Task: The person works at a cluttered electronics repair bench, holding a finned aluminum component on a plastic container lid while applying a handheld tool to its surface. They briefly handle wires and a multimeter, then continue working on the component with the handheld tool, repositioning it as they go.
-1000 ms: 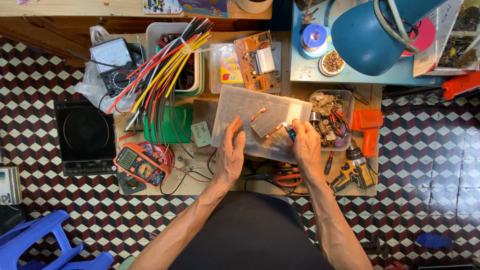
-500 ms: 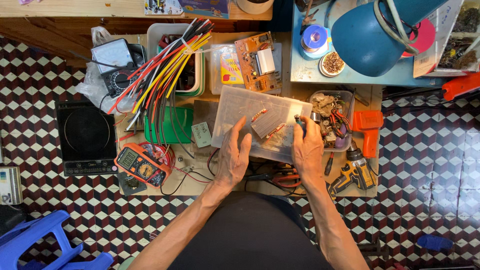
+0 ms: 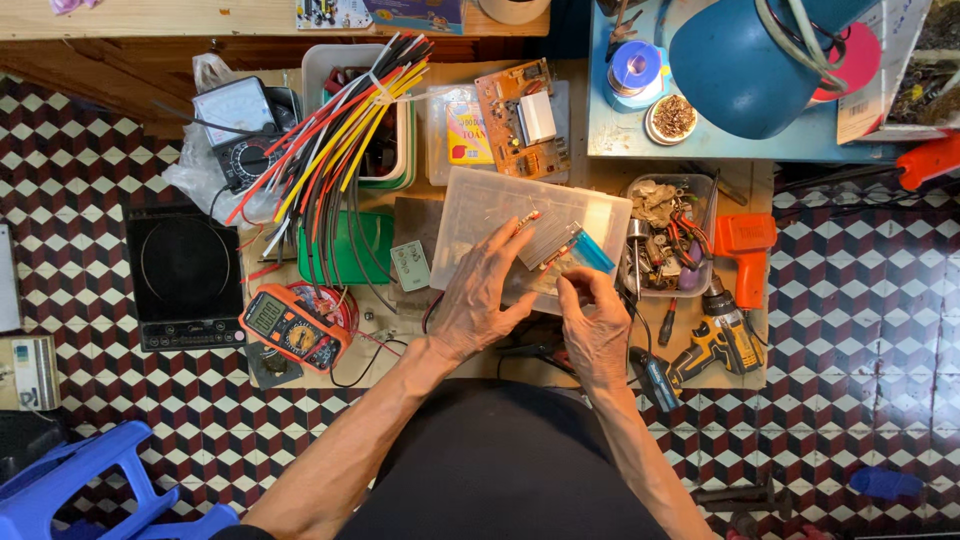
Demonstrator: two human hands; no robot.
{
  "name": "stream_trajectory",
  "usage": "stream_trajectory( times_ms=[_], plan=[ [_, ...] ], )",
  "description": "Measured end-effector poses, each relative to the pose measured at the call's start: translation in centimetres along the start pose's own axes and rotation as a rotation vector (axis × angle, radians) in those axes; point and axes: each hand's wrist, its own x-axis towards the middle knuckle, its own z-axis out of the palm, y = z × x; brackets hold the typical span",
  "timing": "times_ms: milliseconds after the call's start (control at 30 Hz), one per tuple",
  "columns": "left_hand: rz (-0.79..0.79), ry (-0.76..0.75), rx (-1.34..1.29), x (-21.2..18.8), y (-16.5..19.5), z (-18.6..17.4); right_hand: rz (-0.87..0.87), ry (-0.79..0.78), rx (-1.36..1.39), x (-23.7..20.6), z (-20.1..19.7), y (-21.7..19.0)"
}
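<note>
Left hand (image 3: 478,300) lies fingers spread on the clear plastic box (image 3: 480,215); right hand (image 3: 597,325) at four o'clock pinches a blue-handled screwdriver (image 3: 590,252).

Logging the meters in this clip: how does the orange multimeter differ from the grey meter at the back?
The orange multimeter has a small digital screen and lies bare at the table's front-left edge. The grey meter has a broad white needle-type face and rests on a plastic bag farther back. Both have a round dial and lie left of both hands.
</note>
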Motion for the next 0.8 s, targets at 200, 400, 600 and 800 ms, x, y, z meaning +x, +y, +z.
stream_trajectory(
  times_ms=[200,400,600,800],
  plan=[
    [0.053,-0.023,0.045,1.2,-1.0,0.1,0.073,-0.019,0.035,0.6,0.8,0.1],
    [0.046,-0.052,0.034,1.4,-1.6,0.2,0.074,-0.030,0.020,0.8,0.8,-0.4],
    [-0.009,-0.031,-0.004,1.2,-1.8,0.1,0.093,-0.039,0.033,1.0,1.1,-0.2],
    [-0.044,-0.019,-0.027,1.1,-1.7,0.4,0.095,-0.039,0.027,0.9,0.7,0.2]
  ],
)
